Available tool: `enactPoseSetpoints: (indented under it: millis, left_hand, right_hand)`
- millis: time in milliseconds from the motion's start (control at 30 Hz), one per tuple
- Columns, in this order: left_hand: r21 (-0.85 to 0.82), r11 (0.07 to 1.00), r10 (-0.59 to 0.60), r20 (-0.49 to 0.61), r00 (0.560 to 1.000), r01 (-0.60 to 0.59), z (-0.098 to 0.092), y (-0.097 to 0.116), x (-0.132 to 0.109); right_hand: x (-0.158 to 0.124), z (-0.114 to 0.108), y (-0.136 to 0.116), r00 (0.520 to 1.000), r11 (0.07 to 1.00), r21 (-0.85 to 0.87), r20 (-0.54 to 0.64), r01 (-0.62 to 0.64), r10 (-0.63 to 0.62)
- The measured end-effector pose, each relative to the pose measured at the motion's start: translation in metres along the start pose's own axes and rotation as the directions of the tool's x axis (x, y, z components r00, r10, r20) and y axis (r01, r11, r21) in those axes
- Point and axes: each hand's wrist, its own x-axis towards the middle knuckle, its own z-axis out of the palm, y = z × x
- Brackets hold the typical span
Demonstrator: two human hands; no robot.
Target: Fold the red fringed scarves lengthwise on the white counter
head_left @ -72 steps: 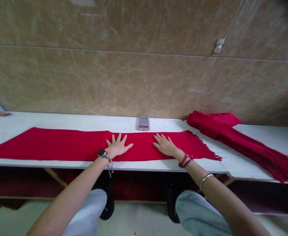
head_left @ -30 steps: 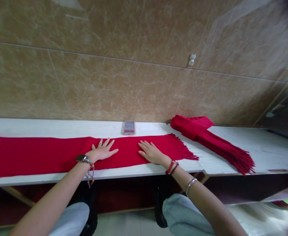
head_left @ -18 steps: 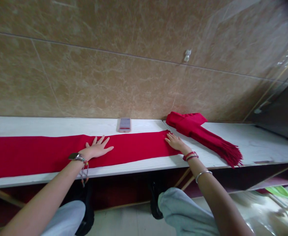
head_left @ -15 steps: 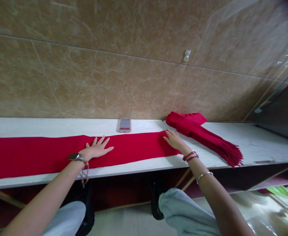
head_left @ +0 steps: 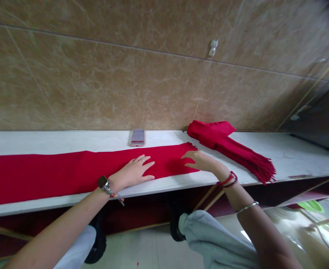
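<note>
Showing a marbled wall (head_left: pixel 97 86) behind a white desk (head_left: pixel 41 142), with a flat red scarf (head_left: pixel 69 170) near the front edge, long axis left-right, fringed end rightward beside a folded scarf (head_left: pixel 231 147). Resting the left hand (head_left: pixel 132 173) on it, grip wide; curving the right hand (head_left: pixel 202 161) over the fringe, grip partly wide. Leaving a narrow strip wallward, interrupted by a phone (head_left: pixel 138 138).

Left fingers (head_left: pixel 148 166) now farther along red scarf (head_left: pixel 55 172), nearer right fingers (head_left: pixel 191 154)

A brown marbled wall (head_left: pixel 111 86) rises behind a white counter (head_left: pixel 69 141).
</note>
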Motion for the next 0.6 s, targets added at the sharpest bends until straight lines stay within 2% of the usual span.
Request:
enactPoseSetpoints:
  millis: [133, 267, 400, 600]
  left_hand:
    - [0.098, 0.988, 0.131, -0.082, 0.988, -0.123, -0.004, 0.025, 0.011]
    - [0.176, 0.967, 0.205, -0.095, 0.974, -0.186, -0.007, 0.041, 0.021]
    - [0.220, 0.950, 0.245, -0.090, 0.965, -0.220, -0.007, 0.046, 0.028]
    - [0.227, 0.949, 0.242, -0.073, 0.967, -0.221, -0.009, 0.052, 0.031]
  right_hand:
    - [-0.018, -0.006, 0.004, 0.996, 1.000, -0.023, 0.081, -0.020, 0.022]
    - [-0.022, -0.003, 0.000, 0.997, 0.995, -0.101, 0.071, 0.002, 0.005]
    - [-0.021, -0.003, -0.001, 0.997, 0.989, -0.139, 0.074, 0.048, -0.038]
    - [-0.024, -0.004, 0.003, 0.998, 0.992, -0.112, 0.012, 0.064, -0.063]
